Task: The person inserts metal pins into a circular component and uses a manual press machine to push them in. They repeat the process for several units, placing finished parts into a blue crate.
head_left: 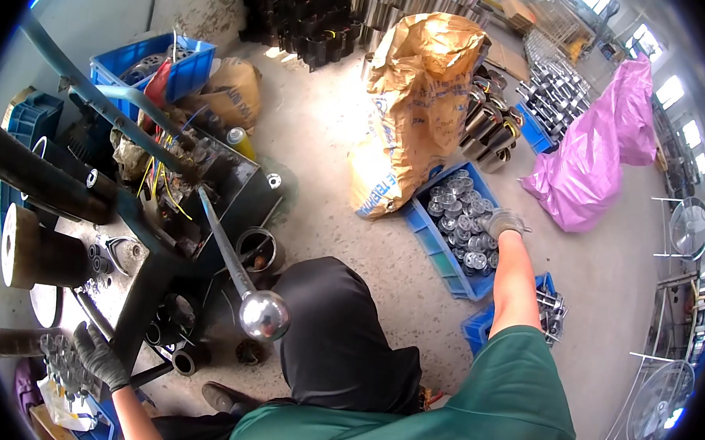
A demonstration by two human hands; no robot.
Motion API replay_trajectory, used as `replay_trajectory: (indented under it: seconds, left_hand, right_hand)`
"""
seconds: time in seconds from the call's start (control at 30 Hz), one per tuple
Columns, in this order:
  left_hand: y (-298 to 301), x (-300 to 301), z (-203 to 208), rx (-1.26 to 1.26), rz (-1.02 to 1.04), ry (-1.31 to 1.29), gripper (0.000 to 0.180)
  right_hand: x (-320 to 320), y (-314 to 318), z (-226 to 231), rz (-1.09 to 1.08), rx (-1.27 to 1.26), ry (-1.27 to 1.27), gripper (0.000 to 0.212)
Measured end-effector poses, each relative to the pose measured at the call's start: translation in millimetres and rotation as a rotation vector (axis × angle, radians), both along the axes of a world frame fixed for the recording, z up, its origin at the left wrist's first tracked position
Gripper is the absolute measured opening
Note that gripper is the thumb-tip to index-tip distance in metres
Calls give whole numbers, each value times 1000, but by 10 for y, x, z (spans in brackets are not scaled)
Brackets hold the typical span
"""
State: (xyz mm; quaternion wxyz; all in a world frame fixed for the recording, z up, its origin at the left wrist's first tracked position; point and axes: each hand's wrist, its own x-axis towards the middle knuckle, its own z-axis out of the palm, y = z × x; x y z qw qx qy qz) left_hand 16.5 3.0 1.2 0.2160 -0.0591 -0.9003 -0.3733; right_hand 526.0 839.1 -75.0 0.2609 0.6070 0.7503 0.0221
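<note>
My right arm reaches out to a blue bin (436, 254) on the floor. My right hand (506, 222), in a grey glove, is at the bin's far right edge, over a heap of shiny round metal parts (463, 211). Its fingers blend with the parts, so I cannot make out a grip. Low on the left, my left hand (101, 358) wears a dark glove, its fingers stretched out beside several metal shaft-like parts (65, 362). Nothing shows in it. The steel bench (123, 286) of a machine is just above that hand.
A lever with a steel ball (264, 315) juts toward my knee. Past the bin stand a large brown sack (418, 102) and a pink bag (589, 163). Another blue bin (476, 327) of metal parts lies beside my right arm. Fans (660, 405) line the right side.
</note>
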Motion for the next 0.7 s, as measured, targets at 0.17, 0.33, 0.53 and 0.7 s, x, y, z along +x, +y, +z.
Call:
replay_trajectory:
  seconds: [0.17,0.33,0.53,0.7]
  left_hand:
    - [75,-8,39,19,-1,6,30]
    - [15,10,23,-29,19,3,32]
    - [-16,-43,30,-36,21,-26,33]
    - [-18,-45,51,-81,52,-9,33]
  right_hand:
    - [83,111,-50,-35,-54,-25,58]
    - [195,90,61,45,-136,84,68]
    - [232,120,80,-14,-158,107,80]
    - [79,-19,45,-185,-33,183,75]
